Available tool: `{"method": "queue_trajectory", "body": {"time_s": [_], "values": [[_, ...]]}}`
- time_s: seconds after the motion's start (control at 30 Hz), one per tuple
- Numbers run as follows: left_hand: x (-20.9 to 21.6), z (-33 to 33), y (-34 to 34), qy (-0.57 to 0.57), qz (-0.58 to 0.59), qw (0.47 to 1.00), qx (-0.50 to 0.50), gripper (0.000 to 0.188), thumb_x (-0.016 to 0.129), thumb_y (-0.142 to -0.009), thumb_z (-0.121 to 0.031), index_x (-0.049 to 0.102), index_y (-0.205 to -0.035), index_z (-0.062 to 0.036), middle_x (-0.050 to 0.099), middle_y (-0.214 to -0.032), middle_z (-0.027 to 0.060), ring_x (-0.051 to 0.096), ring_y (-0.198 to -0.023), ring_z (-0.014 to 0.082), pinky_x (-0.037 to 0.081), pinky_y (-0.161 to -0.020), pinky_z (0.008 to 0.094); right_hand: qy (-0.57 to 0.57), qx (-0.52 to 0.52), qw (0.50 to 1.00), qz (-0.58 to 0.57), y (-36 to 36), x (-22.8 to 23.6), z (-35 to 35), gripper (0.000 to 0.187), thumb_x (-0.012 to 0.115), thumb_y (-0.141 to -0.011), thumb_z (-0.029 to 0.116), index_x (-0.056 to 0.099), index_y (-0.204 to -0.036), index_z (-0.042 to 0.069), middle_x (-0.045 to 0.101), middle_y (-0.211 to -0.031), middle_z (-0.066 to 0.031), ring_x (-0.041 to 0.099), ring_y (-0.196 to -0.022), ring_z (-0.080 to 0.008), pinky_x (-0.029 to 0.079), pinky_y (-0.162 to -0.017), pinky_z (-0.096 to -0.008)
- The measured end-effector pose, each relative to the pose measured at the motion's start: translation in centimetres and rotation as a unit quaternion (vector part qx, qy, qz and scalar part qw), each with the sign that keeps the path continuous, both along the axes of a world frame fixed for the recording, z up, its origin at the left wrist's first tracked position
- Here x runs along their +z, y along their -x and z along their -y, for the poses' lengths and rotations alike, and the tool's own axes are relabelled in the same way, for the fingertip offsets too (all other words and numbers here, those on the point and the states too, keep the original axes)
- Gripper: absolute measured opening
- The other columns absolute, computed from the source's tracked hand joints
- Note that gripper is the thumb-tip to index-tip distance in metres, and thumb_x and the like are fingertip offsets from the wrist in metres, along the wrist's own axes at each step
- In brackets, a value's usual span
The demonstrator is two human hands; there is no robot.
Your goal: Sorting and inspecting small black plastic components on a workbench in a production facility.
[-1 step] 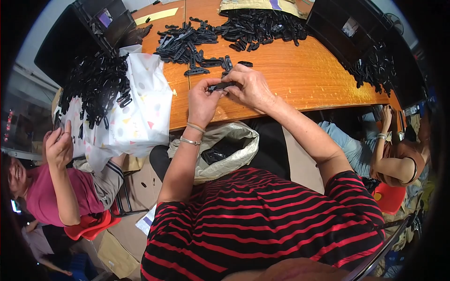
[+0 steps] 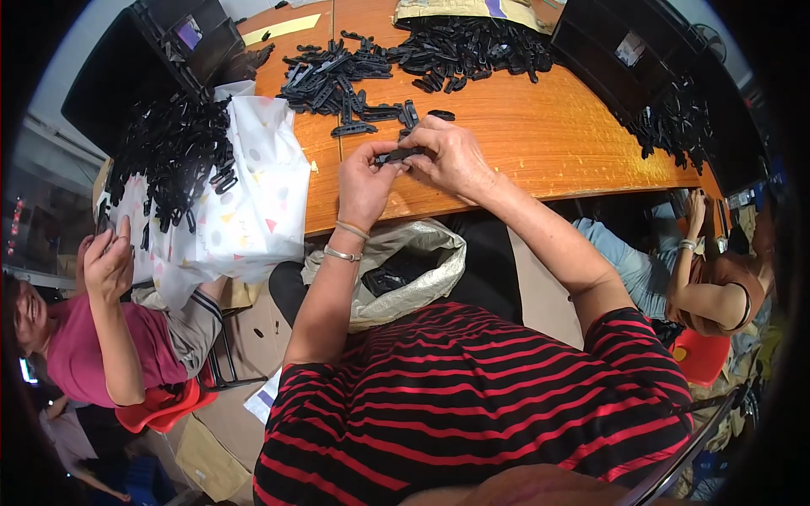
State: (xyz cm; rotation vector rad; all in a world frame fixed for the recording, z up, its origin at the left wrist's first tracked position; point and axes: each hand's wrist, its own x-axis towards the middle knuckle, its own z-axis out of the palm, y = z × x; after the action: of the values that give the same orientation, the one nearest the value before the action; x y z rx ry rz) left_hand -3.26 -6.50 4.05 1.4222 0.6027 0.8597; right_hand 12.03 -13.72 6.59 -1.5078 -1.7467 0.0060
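Over the near edge of the wooden table, my left hand and my right hand hold a small, long black plastic piece between them. The left fingers pinch one end and the right fingers close round the other, hiding part of it. Just beyond my hands lie a few loose pieces, one of them a dark slotted strip. Behind these is a heap of similar dark strips, and right of it a heap of smaller black pieces.
A silvery sack stands open at my lap, dark things inside. On the left, a patterned plastic sheet bears another black heap beside a co-worker's hand. More black parts lie at right, near another seated person.
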Motion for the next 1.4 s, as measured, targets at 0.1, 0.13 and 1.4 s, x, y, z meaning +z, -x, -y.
{"method": "queue_trajectory", "body": {"time_s": [0.1,0.13,1.4], "values": [[-0.1,0.2,0.1,-0.004,0.013,1.0,-0.015,0.021,0.062,-0.083,0.004,0.059,-0.104,0.006,0.064,-0.094,0.0083,0.062,-0.082,0.0089,0.052,-0.072,0.0192,0.018,-0.004,1.0,0.008,-0.1,0.0,0.0,0.022,0.076,-0.066,0.011,0.067,-0.086,0.006,0.06,-0.083,-0.0091,0.062,-0.074,-0.0301,0.05,-0.063,-0.0387],[0.0,0.3,0.3,-0.003,0.013,1.0,-0.015,0.021,0.062,-0.083,0.004,0.059,-0.104,0.006,0.064,-0.094,0.0083,0.062,-0.082,0.0089,0.052,-0.072,0.0192,0.019,-0.004,1.0,0.008,0.0,0.1,0.0,0.022,0.076,-0.066,0.011,0.067,-0.086,0.006,0.06,-0.083,-0.0091,0.062,-0.074,-0.0301,0.05,-0.063,-0.0387],[-1.9,1.7,6.6,-0.061,-0.202,0.96,-0.186,0.015,0.069,-0.079,-0.002,0.064,-0.093,0.0021,0.065,-0.082,0.0013,0.057,-0.071,0.005,0.048,-0.063,0.0206,0.231,0.028,0.968,-0.092,4.1,-4.3,6.2,0.037,0.084,-0.061,0.018,0.061,-0.086,0.005,0.063,-0.081,-0.0149,0.062,-0.079,-0.0357,0.048,-0.067,-0.0415]]}}
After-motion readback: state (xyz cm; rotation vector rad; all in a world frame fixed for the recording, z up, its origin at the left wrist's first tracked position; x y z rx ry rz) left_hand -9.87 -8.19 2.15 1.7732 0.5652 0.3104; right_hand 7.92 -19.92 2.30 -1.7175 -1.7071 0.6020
